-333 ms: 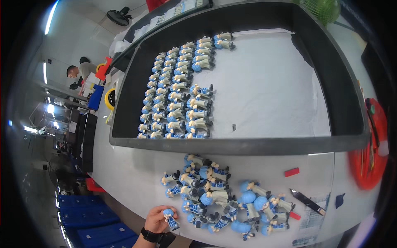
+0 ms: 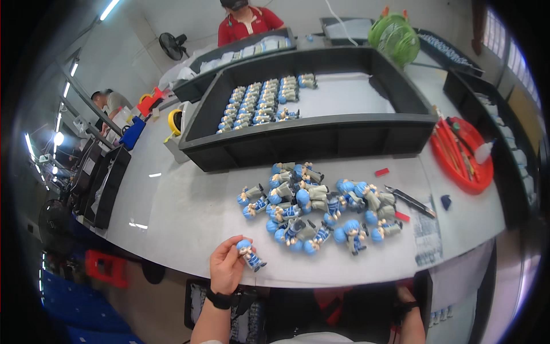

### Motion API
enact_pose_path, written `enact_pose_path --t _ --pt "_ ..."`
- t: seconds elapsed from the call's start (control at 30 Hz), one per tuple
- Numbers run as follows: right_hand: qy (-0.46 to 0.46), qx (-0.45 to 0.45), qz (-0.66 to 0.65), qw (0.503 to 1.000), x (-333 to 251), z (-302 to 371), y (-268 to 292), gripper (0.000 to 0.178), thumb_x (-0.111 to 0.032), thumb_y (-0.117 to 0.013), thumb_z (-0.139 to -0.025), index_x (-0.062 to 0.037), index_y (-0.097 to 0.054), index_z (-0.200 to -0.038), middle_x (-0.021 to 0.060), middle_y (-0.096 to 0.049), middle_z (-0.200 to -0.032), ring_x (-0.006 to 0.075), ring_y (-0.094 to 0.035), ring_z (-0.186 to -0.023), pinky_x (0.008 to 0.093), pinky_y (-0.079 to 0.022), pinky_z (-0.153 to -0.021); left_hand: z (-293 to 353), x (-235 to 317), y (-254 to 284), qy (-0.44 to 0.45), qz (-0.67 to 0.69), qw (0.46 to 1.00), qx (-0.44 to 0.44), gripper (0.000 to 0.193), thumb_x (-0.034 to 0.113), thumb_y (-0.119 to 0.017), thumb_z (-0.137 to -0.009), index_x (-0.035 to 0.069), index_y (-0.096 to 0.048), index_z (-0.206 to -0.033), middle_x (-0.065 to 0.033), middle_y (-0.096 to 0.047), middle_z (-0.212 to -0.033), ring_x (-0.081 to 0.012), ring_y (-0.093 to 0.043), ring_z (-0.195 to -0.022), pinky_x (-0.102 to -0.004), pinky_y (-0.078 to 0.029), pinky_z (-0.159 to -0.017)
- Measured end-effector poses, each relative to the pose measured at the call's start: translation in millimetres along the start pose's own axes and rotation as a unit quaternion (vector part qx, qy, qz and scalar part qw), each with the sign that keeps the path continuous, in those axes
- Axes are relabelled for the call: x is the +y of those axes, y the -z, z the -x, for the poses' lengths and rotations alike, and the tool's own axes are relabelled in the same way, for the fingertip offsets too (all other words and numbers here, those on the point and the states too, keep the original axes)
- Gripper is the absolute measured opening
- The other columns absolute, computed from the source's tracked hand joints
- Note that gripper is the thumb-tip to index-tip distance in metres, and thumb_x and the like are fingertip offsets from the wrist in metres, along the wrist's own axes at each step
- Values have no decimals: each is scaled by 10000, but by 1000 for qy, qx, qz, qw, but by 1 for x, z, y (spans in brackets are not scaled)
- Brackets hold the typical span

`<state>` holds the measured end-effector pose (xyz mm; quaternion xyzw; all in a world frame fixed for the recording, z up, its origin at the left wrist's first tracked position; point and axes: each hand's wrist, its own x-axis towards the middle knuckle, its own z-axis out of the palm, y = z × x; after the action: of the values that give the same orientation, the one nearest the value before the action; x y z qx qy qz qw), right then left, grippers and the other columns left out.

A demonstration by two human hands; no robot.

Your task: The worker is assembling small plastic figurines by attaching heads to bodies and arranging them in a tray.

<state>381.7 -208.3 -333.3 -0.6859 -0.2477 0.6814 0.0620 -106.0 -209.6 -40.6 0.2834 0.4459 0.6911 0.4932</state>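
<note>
The left hand [image 2: 226,268] pinches a blue-haired figurine [image 2: 251,257] by the bench's [image 2: 172,209] near edge, with bare surface leftward and a loose pile [image 2: 312,198] rightward. The right hand [image 2: 405,294] shows this side of that edge, its grip unclear.

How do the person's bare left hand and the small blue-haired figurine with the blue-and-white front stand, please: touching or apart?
Touching. The head view shows the left hand gripping the figurine, its fingers pressed against the upper part.
</note>
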Motion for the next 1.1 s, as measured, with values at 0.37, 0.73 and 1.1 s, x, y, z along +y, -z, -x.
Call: enact_pose_path --t 0.37,0.73,1.1 --pt "239 198 401 862 -47 188 -71 604 -300 -598 -739 -11 -412 -1235 228 -571 -1035 319 -560 -986 340 -429 -861 -8 -14 -3 -37 -7 999 -20 240 42 -464 -876 -36 -524 -1095 -86 -596 -959 -148 -576 -853 -263 -458 -752" --pt "514 -124 76 846 -157 273 -183 282 -37 -571 -814 23 -534 -1087 90 -625 -933 111 -594 -801 221 -477 -717 0 -12 3 -35 -23 999 -32 237 61 -491 -874 -25 -549 -1087 -70 -605 -932 -122 -580 -832 -236 -471 -753" --pt "421 -227 -178 860 -202 283 -172 281 -116 -511 -873 25 -472 -1113 136 -615 -890 158 -608 -767 245 -496 -686 33 -32 -117 89 115 981 -129 252 117 -456 -897 -5 -505 -1112 -99 -589 -969 -172 -584 -885 -311 -490 -764"
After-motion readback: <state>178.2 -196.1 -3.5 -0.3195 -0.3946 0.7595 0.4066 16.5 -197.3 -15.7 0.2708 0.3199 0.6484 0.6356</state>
